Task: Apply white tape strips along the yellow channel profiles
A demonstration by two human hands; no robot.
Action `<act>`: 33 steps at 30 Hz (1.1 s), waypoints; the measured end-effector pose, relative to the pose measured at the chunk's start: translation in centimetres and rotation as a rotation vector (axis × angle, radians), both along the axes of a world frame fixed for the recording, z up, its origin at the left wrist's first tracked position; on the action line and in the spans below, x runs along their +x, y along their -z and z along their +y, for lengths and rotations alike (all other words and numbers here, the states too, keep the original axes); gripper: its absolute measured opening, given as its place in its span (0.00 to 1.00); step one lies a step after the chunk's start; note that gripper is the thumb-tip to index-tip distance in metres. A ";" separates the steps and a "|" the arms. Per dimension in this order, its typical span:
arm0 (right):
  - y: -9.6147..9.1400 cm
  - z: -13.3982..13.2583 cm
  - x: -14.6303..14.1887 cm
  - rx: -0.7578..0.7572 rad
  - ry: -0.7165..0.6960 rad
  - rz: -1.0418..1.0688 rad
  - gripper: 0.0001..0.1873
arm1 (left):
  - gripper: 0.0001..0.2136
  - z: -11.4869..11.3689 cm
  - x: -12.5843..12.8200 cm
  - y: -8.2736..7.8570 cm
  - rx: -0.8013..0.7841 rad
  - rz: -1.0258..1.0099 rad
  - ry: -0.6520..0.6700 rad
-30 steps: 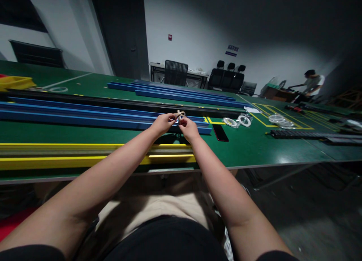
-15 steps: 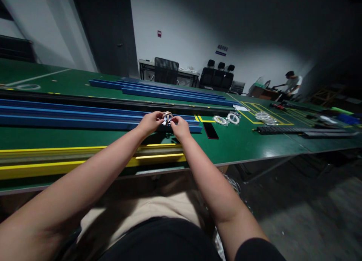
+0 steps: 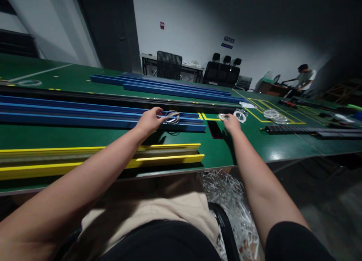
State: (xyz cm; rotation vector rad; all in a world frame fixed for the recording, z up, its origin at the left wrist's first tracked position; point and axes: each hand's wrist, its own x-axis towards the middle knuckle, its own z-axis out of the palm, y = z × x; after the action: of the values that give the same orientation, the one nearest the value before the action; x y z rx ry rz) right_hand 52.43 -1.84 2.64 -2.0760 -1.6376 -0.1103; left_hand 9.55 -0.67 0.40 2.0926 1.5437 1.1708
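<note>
Smooth, glossy green tabletop

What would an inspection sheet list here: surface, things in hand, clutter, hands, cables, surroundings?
Surface: green table with yellow floor-plan-like lines.
Things in hand: looped pale strip at the left fingers; ring-shaped roll at the right.
Clutter: blue channels, yellow channel, dark phone; pale strips heaped below the table edge.
Hands: left hand holds the loop; right hand reaches the roll, grip unclear.
Cables: nothing seen for certain.
Surroundings: office chair, dark door, co-worker.
</note>
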 end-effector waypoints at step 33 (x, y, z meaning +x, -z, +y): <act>-2.8 -4.6 -14.2 0.208 -0.608 1.049 0.20 | 0.36 -1.8 1.5 -2.4 -0.350 -0.689 0.472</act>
State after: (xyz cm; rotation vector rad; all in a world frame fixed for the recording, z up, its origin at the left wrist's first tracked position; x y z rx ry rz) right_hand 38.19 -6.46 5.39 -1.0423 -1.3605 0.8234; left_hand 11.06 -2.48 2.85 1.4733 0.8058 1.1580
